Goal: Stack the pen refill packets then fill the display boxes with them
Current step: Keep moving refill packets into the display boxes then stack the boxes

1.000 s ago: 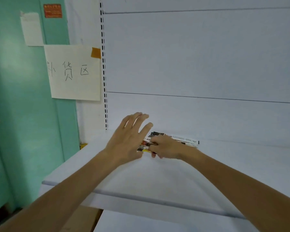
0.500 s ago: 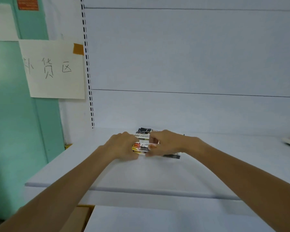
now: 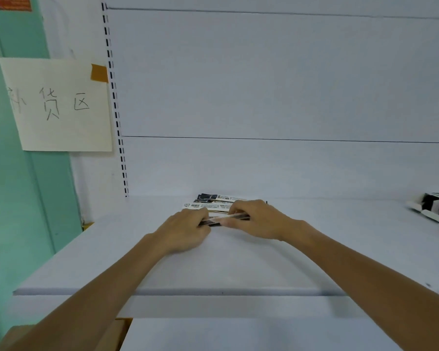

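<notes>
A: Hands?
B: Left hand [image 3: 185, 230] and right hand [image 3: 254, 219] both low over the white shelf [image 3: 213, 269], mid-depth, slightly left of centre. Between them is a thin bundle of pen refill packets [image 3: 221, 219], lying lengthwise left to right.
A: Grip?
B: Left fingers curled, pinching the bundle's left end. Right fingers bent over the top of its right part, thumb along the near edge. Both grasping. Cannot tell whether the bundle touches the shelf.
A: Other stock?
B: Loose packets [image 3: 208, 201] just beyond the hands, flat on the shelf, printed ends to the left, partly hidden by the right hand.
A: Boxes?
B: One display box [image 3: 433, 206], black-and-white print, far right on the same shelf. Cut off by the frame edge and well apart from the hands.
A: Surroundings?
B: Handwritten paper sign [image 3: 58, 105] on the left, orange tape [image 3: 99, 72] at its corner, just beside the slotted upright [image 3: 114, 97]. Teal wall [image 3: 15, 186] further left. Cardboard carton [image 3: 117, 333] below the shelf, near left.
</notes>
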Tool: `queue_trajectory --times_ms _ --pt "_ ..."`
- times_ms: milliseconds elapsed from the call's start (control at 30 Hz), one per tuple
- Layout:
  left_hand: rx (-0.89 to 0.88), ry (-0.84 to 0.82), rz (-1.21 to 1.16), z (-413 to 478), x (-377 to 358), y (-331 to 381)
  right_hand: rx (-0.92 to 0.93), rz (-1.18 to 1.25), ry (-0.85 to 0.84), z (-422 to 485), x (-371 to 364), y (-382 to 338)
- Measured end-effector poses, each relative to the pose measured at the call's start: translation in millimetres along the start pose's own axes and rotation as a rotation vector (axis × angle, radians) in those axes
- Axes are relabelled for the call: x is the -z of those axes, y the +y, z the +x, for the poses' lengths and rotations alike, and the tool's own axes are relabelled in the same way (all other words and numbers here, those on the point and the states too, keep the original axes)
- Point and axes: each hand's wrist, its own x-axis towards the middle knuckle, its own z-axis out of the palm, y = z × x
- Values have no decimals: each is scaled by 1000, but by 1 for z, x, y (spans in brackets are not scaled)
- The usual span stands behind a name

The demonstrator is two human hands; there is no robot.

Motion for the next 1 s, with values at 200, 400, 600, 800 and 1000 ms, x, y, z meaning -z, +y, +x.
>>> queue_trajectory --times_ms 200,400,600,800,1000 --pt "1 105 116 5 -12 23 -219 296 452 2 -8 1" --pt "-75 104 267 12 -25 38 -237 377 397 -2 0 3" --pt "-70 144 159 38 -26 80 -382 188 545 -46 58 78" --pt "-273 64 -9 86 -52 201 -671 -67 609 -147 154 171" --pt "-551 -46 -100 111 -106 357 -914 -136 727 -298 222 262"
